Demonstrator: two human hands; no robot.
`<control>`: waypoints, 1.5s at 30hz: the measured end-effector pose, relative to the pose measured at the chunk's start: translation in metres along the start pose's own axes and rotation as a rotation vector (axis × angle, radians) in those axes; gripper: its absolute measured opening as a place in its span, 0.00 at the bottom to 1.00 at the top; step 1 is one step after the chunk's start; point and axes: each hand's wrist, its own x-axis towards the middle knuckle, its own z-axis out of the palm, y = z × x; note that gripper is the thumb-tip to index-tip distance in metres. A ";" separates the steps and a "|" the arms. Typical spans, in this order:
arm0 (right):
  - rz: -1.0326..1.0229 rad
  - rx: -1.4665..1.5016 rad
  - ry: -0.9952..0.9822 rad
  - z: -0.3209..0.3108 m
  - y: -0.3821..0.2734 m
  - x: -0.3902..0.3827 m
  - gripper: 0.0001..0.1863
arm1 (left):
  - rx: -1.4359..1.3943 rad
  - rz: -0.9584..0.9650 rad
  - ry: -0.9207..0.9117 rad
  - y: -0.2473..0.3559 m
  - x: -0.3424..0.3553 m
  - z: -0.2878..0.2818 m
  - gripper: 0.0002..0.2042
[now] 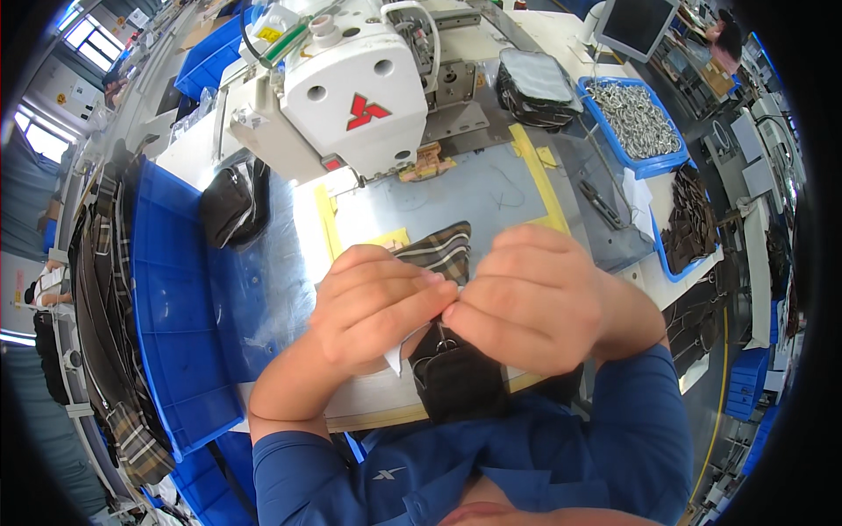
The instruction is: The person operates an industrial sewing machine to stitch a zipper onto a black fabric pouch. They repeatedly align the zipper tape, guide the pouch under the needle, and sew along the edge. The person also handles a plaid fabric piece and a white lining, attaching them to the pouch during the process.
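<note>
My left hand (377, 307) and my right hand (526, 298) meet at the fingertips, both closed in a pinch over a small item that they mostly hide. A white paper-like piece (395, 358) sticks out below my left fingers. Behind my fingers lies brown plaid fabric (438, 250). Below them is a black fabric piece (459, 384), with a small metal fitting at its top. Beyond my hands stands a white sewing machine (342, 92) over a plate (465, 193) edged with yellow tape.
A blue bin (180, 333) borders the left side, with fabric straps (114, 351) outside it. A black pouch (230, 203) lies left. On the right are scissors (601, 206), a tray of metal hardware (633, 118) and dark pieces (684, 219). A monitor (633, 24) stands behind.
</note>
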 end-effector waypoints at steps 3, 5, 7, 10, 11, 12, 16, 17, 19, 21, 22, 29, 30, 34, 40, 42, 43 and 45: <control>0.005 -0.018 -0.003 0.001 -0.001 0.001 0.09 | 0.036 0.006 0.011 -0.002 -0.002 0.001 0.13; 0.017 0.016 -0.007 0.001 -0.001 0.000 0.08 | 0.030 -0.020 0.021 0.000 -0.002 0.001 0.14; 0.037 0.084 -0.009 0.003 0.004 -0.004 0.08 | -0.004 -0.094 0.053 0.002 -0.003 0.004 0.14; 0.351 0.366 -0.037 0.004 0.018 -0.007 0.08 | -0.105 -0.324 0.082 0.006 -0.002 0.008 0.12; 0.439 0.450 -0.018 0.008 0.024 -0.009 0.09 | -0.136 -0.438 0.060 0.007 0.001 0.004 0.11; 0.527 0.533 0.003 0.014 0.032 -0.013 0.09 | -0.166 -0.551 0.038 0.007 0.002 0.003 0.10; 0.892 0.700 -0.035 0.029 0.049 -0.029 0.10 | -0.433 -1.050 0.171 -0.016 0.004 0.017 0.11; 0.999 0.734 -0.019 0.035 0.051 -0.034 0.10 | -0.559 -1.046 0.247 -0.028 0.000 0.026 0.12; 1.160 0.892 0.024 0.049 0.060 -0.044 0.09 | -0.798 -1.208 0.314 -0.043 0.000 0.035 0.14; 1.267 0.976 0.088 0.061 0.061 -0.045 0.09 | -0.935 -1.266 0.345 -0.057 -0.003 0.043 0.12; 1.286 0.992 0.065 0.065 0.066 -0.055 0.12 | -0.977 -1.296 0.347 -0.065 -0.008 0.049 0.12; 1.429 1.057 0.026 0.076 0.069 -0.080 0.13 | -1.073 -1.393 0.321 -0.074 -0.017 0.064 0.10; 1.431 1.047 0.017 0.077 0.069 -0.082 0.13 | -1.086 -1.389 0.318 -0.074 -0.017 0.064 0.10; 1.420 0.999 -0.004 0.083 0.069 -0.086 0.14 | -0.980 -1.378 0.293 -0.078 -0.022 0.066 0.13; 1.338 0.133 -0.602 0.081 0.089 -0.075 0.21 | -0.013 -1.244 -0.206 -0.067 -0.032 0.060 0.46; 1.254 0.073 -0.510 0.089 0.091 -0.082 0.21 | 0.283 -0.951 -0.235 -0.059 -0.042 0.061 0.47; 1.210 0.043 -0.468 0.091 0.092 -0.085 0.22 | 0.424 -0.800 -0.244 -0.057 -0.047 0.062 0.48; 1.232 0.044 -0.473 0.088 0.094 -0.083 0.23 | 0.478 -0.557 -0.349 -0.059 -0.048 0.058 0.48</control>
